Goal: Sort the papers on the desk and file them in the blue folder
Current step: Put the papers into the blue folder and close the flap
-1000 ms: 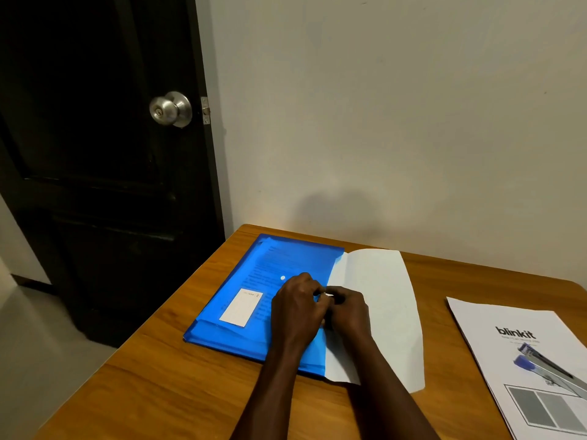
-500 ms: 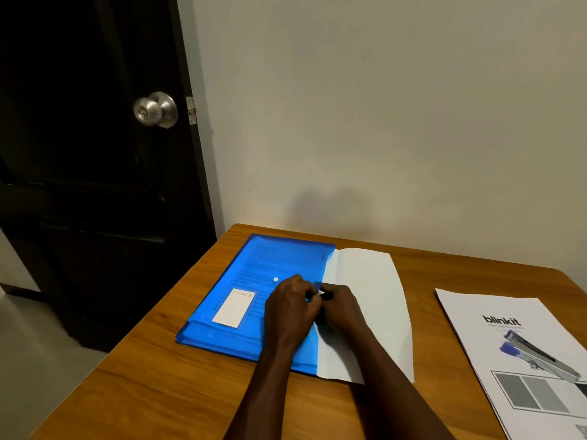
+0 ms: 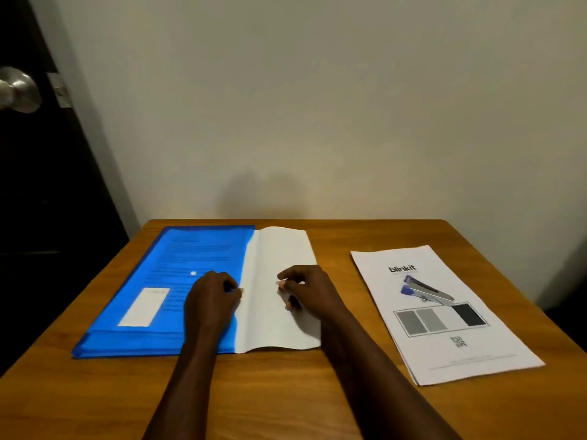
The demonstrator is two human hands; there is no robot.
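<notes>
A translucent blue folder [image 3: 178,265] lies flat on the left half of the wooden desk [image 3: 286,392], with printed sheets showing through it and a white label on its front. White paper [image 3: 276,249] sticks out of its right side. My left hand [image 3: 211,296] rests on the folder's right edge and pinches it there. My right hand [image 3: 309,290] lies on the protruding white paper with loosely bent fingers, and its fingertips touch the sheet.
A printed "blinkit" sheet [image 3: 444,344] lies on the right of the desk with a blue and silver stapler [image 3: 425,292] on top of it. A dark door [image 3: 31,185] with a metal knob [image 3: 17,90] stands at the left. A plain wall is behind the desk.
My hands were together at the folder's right edge. Now my right hand has moved right onto the white paper, and my view has swung to the right.
</notes>
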